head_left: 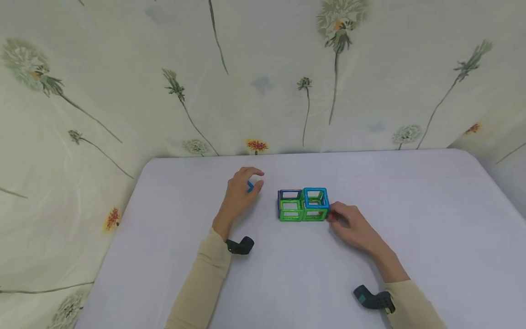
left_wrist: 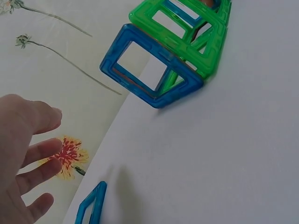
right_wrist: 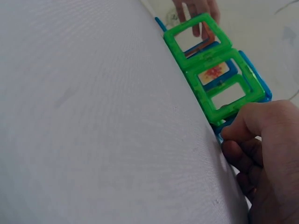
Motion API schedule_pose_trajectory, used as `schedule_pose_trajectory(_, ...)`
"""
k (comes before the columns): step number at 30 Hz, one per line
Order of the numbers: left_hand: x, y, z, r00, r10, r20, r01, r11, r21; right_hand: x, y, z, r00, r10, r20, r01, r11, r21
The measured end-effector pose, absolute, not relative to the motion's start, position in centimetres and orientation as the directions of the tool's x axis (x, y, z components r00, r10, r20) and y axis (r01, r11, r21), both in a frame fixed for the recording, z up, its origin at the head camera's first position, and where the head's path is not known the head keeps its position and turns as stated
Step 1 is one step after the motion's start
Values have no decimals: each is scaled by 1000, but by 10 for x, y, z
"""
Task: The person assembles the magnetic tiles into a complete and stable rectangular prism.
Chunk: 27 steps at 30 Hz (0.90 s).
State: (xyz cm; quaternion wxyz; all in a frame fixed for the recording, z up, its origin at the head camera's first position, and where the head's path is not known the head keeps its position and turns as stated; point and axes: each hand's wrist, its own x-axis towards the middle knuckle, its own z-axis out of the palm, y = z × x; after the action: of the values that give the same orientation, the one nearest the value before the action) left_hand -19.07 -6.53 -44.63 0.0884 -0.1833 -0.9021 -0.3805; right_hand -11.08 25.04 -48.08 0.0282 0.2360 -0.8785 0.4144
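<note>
A structure of square magnetic tiles (head_left: 302, 209), green and blue open frames, stands on the white table as two joined box shapes. My right hand (head_left: 351, 224) is at its right end, where thumb and fingertips pinch a blue magnetic tile (right_wrist: 225, 125) low on that side. My left hand (head_left: 238, 189) hovers to the left of the structure, fingers spread and loosely bent, holding nothing. Beneath it is a loose blue magnetic tile (left_wrist: 96, 204), mostly covered by the hand in the head view. A dark blue tile (left_wrist: 152, 95) forms the structure's left end.
The white table (head_left: 304, 269) reaches back to a hanging cloth (head_left: 263, 105) printed with dandelions and flowers. A dark strap device (head_left: 241, 246) is on the left wrist and another dark device (head_left: 371, 298) on the right wrist.
</note>
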Motion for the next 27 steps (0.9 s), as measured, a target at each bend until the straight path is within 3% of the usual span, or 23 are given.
schedule_pose_trajectory(6,-189,-69,-450,-922,260,287,386,672,632,-99,239,-452,-883,-396,253,-447,542,-712)
schedule_pose_trajectory(15,-189,-78,-462,-935,227,271,348,725,594,-98,238,-448,-883,-397,250,-447,548,-707)
schedule_pose_trajectory(27,-181,-84,-482,-968,108,227,231,737,635,-98,239,-448,-878,-404,258,-455,533,-713)
